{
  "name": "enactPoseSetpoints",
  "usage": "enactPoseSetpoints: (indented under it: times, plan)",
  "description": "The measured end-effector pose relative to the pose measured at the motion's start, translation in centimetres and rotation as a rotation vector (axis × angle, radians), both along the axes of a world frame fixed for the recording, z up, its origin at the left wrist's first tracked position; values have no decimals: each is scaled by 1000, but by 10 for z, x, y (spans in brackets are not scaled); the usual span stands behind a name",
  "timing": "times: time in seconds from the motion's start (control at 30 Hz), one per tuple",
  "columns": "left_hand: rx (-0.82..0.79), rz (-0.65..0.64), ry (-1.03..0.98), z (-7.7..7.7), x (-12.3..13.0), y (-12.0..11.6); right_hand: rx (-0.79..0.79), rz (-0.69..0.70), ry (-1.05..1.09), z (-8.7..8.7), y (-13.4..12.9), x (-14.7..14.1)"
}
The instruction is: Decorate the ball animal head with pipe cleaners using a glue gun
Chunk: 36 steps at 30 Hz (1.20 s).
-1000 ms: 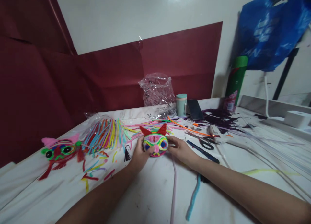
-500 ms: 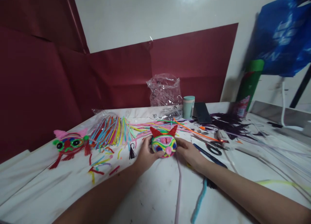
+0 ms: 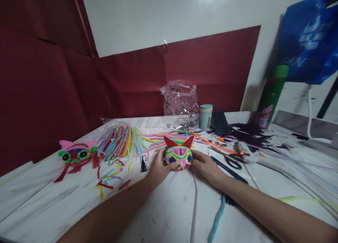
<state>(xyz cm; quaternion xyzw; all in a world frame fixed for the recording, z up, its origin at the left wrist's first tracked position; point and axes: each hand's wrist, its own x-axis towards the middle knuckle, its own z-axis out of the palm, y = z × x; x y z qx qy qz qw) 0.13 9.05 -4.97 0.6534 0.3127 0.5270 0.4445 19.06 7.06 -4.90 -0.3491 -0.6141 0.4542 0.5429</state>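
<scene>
Between both hands, near the middle of the table, is a round, colourful mask-like craft (image 3: 179,155) with red pointed ears, blue eyes and a pink nose. My left hand (image 3: 160,168) grips its left side, the thumb on the front near the lower edge. On the right side, the fingers of my right hand (image 3: 206,165) hold its edge. The far fingers of both hands are partly hidden. A pale purple pipe cleaner (image 3: 195,208) runs from beneath the craft toward me, and a blue one (image 3: 218,218) lies to its right.
A second craft (image 3: 76,155) with pink ears lies left, beside bundled pipe cleaners (image 3: 121,142) and cut scraps. Scissors (image 3: 232,161), a blue tool, a glue gun (image 3: 242,148) and its cable lie right. Behind stand a green-lidded container (image 3: 205,116), a phone (image 3: 220,122) and a plastic bag (image 3: 179,98).
My left thumb has shifted slightly on the front of the craft. Both hands keep their hold, and the view has moved very slightly.
</scene>
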Motion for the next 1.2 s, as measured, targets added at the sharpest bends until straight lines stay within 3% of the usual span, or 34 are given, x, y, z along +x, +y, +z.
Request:
enactPoseSetpoints:
  times: [0.23,0.43,0.57,1.2]
  plan:
    - [16,88,35,1,1,-4,-30,-14,-7,3,-3,0]
    - [366,238,310,-1,-6,-9,43,-7,-6,7,-7,-1]
    - [466,267,354,-1,-7,-9,56,-6,12,5,-5,-1]
    - [197,190,222,-1,-4,-8,44,-77,-89,4,-4,1]
